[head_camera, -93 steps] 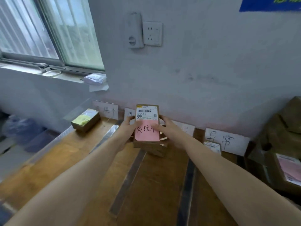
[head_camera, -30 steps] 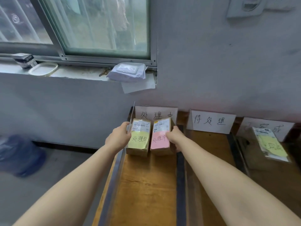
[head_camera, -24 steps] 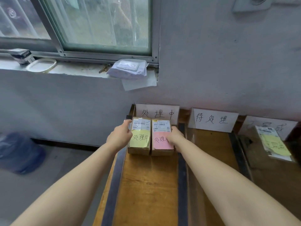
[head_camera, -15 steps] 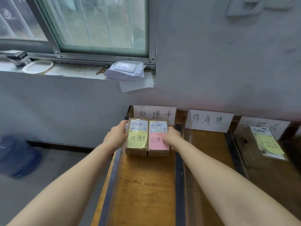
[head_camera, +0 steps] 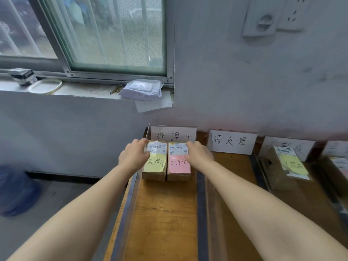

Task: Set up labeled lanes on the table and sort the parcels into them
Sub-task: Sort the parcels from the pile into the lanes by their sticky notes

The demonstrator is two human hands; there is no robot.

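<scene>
Two small brown parcels sit side by side and touching at the far end of the leftmost lane on the wooden tabletop [head_camera: 165, 219], just in front of a white sign [head_camera: 173, 136] handwritten with "处理中". The yellow-note parcel [head_camera: 156, 163] is on the left and the pink-note parcel [head_camera: 178, 164] on the right; each carries a printed barcode label above its sticky note, and both notes repeat the sign's characters. The person's left hand [head_camera: 134, 159] grips the outer left side of the yellow-note parcel, fingers curled over its far corner. The right hand [head_camera: 200, 156] holds the outer right edge of the pink-note parcel the same way, thumb lying on the pink note. A dark strip [head_camera: 200, 213] runs along the lane's right side, and beyond it a second sign [head_camera: 232, 141] reads "待处理". Further right, a third parcel [head_camera: 288, 170] with a yellow note lies before another sign [head_camera: 293, 146]. A white pack [head_camera: 141, 89] rests on the windowsill [head_camera: 79, 91] above.
</scene>
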